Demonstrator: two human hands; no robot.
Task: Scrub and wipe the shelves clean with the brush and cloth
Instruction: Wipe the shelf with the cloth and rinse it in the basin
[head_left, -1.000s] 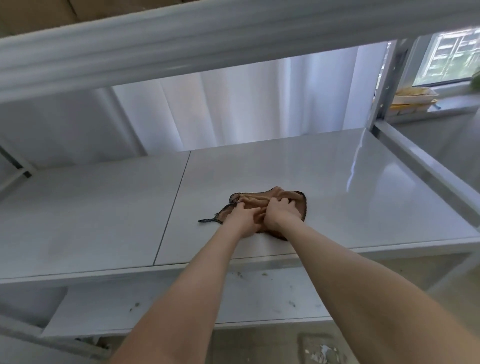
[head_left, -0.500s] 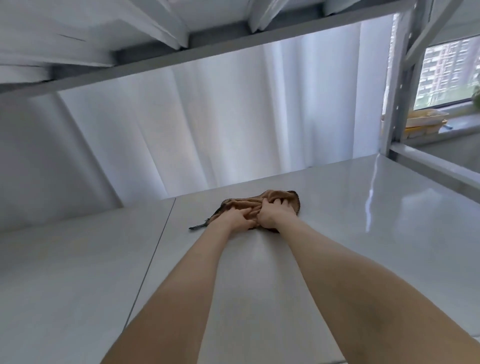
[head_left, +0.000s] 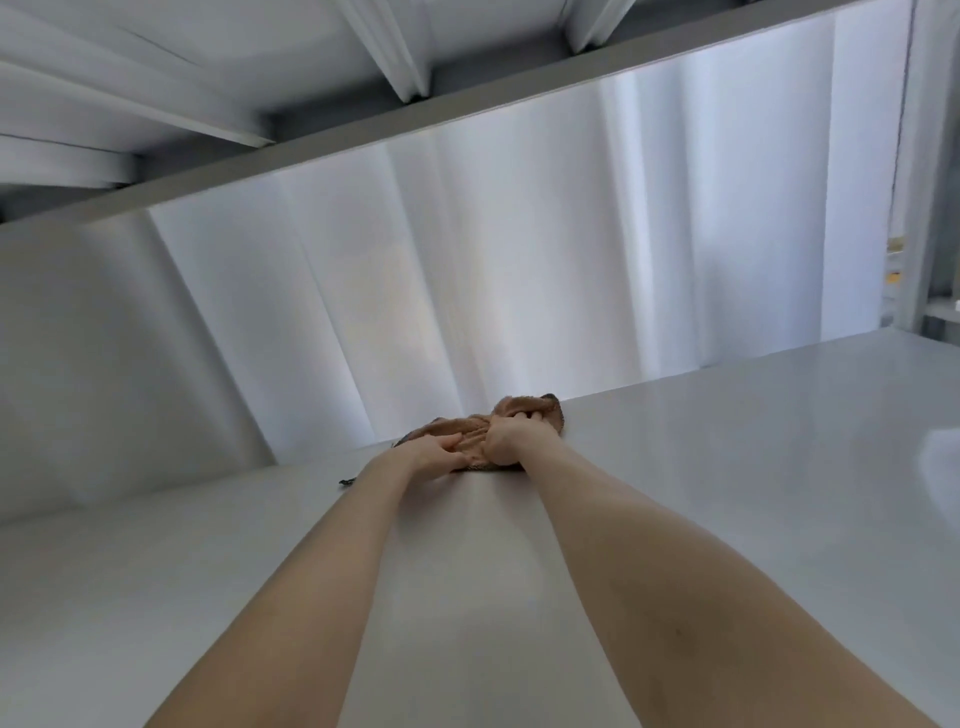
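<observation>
A crumpled brown cloth (head_left: 470, 435) lies on the white shelf (head_left: 727, 467), close to its back edge. My right hand (head_left: 511, 439) is clenched on the cloth's right part and presses it onto the shelf. My left hand (head_left: 436, 457) rests flat on the cloth's left part with its fingers spread over it. A dark loop of the cloth (head_left: 347, 481) sticks out to the left past my left wrist. Both forearms stretch far forward over the shelf. No brush is in view.
The underside of the upper shelf (head_left: 260, 78) with its metal ribs hangs overhead. A white curtain (head_left: 519, 260) hangs behind the shelf. The rack's upright post (head_left: 930, 171) stands at the right edge.
Both hands have pushed the cloth from the shelf's front half to near its back edge. My head has moved in under the upper shelf, so the shelf's front edge and the window dropped from view.
</observation>
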